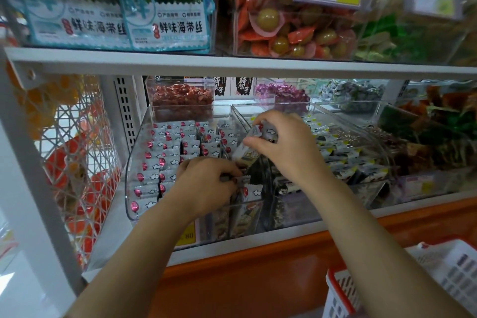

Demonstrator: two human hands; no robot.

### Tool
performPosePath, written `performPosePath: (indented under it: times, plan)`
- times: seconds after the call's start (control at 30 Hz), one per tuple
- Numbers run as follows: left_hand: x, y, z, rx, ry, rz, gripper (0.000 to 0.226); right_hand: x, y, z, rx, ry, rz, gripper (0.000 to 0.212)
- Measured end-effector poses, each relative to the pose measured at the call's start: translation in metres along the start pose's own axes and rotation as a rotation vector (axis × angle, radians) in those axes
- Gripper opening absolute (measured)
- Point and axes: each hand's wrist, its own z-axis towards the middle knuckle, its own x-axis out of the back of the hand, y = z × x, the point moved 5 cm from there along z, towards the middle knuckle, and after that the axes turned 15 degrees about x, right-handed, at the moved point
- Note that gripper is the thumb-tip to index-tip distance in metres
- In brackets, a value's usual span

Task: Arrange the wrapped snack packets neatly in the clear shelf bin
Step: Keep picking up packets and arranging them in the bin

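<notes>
Risk, mixing: drop of the lifted packet (268,132) over the shared wall into the neighbouring bin (335,111) of dark packets (343,160); likely cause, a light fingertip pinch held almost above that wall.
Risk, toppling: collapse of the standing rows; likely cause, a sideways nudge from a wrist or knuckles working low among them.
Risk, jamming: creased wrapper, or a packet lodged flat across the gap; likely cause, insertion at a tilt instead of upright.
Risk, disorder: face-out pattern broken; likely cause, a packet set back to front.
Item: snack packets (165,155), small, flat, silvery-white wrappers with crimped ends, each printed with a red round mark and a white cloud.
Handling, judged: light, slick, easily bent film.
Arrangement: upright, face forward, in close overlapping columns from back to front; left columns tidy, right side near the hands looser and darker, detail hard to make out.
Location: inside the clear shelf bin (131,168), leftmost on the lower shelf, touching the neighbouring bin.
Left hand (204,183): low at the front of the bin, fingers curled, gripping a front packet (244,178) by its crimped end.
Right hand (286,147): raised above the right side of the bin, thumb and fingertips pinching the lifted packet, tilted, lower end pointing down toward the left hand.
Stage, judged: filling of the right-hand column under way, lifted packet not yet seated.
Nearby: red-and-white basket (438,279) below right, well apart from the bin.
</notes>
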Motion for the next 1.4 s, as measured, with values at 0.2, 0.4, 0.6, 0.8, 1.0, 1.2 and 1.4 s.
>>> performPosePath:
  times: [0.2,0.4,0.6,0.8,1.0,1.2,1.4]
  plan:
    - [0.0,-0.001,0.002,-0.035,0.011,-0.003,0.031,-0.017,-0.003,0.003,0.048,-0.191,-0.15,0.042]
    - [0.007,-0.003,0.003,-0.041,0.067,-0.069,0.025,-0.035,-0.001,0.001,0.091,-0.313,-0.324,0.051]
    - [0.016,-0.009,0.006,-0.001,0.141,-0.11,0.024,-0.044,-0.001,-0.006,0.143,-0.463,-0.313,0.028]
    - [0.017,-0.011,0.004,0.013,0.163,-0.109,0.026,-0.045,0.001,-0.008,0.162,-0.634,-0.316,0.032]
    - [0.016,-0.012,0.004,0.004,0.152,-0.116,0.024,-0.041,0.007,0.034,0.093,-0.35,-0.278,0.03]
    - [0.019,-0.015,0.006,0.007,0.182,-0.116,0.022,-0.077,0.011,0.044,0.154,-0.636,-0.55,0.019]
    - [0.024,-0.016,0.006,-0.007,0.232,-0.158,0.023,-0.052,0.015,0.047,0.005,-0.433,-0.177,0.006]
